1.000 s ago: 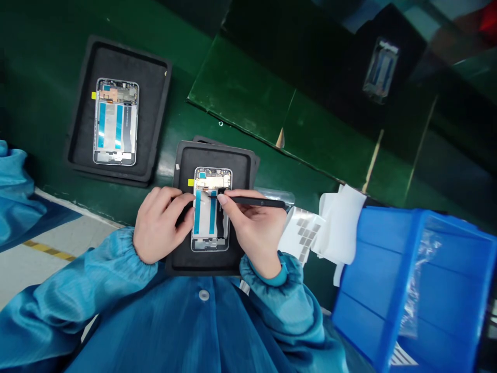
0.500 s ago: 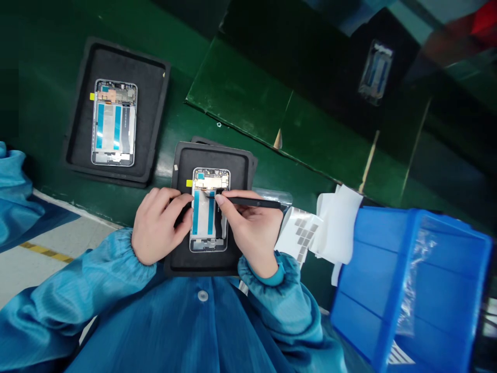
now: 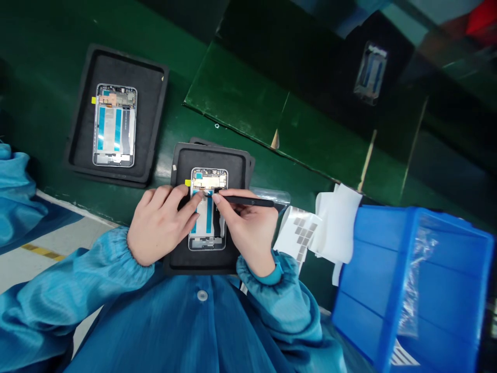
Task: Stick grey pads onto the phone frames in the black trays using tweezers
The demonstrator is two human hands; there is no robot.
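on the black foam tray [image 3: 212,155], tweezers [image 3: 248,200] held to a phone [image 3: 207,243]

from the head view, the phone is seen lying flat in the middle of the tray, its circuit board and blue strips facing up and a small yellow tag [image 3: 188,182] sticking out beside its upper end. its upper end is reached by both hands. the right hand [image 3: 248,230] is closed in a pinch, with the black tweezers gripped between thumb and fingers and their tip brought down at the top of the blue strips. the left hand [image 3: 161,225] is curled, its index fingertip [image 3: 201,195] set on the phone just beside that tip; whether anything is pinched by it cannot be told. blue cuffed sleeves [image 3: 77,280] are worn on both arms.

further left, a second phone [image 3: 114,127] is held in a second tray [image 3: 116,67], well apart from the hands and laid out the same way. to the right, a white sheet of gray pads [image 3: 301,233] is lying against a loose white liner [image 3: 336,223], next to a blue bin [image 3: 388,290] with clear plastic [image 3: 417,280] inside. both trays are set on a green bench [image 3: 50,67], and a green board [image 3: 248,98] is seen beyond them. a dark glossy surface above the bin shows a reflection of a phone [image 3: 370,72].
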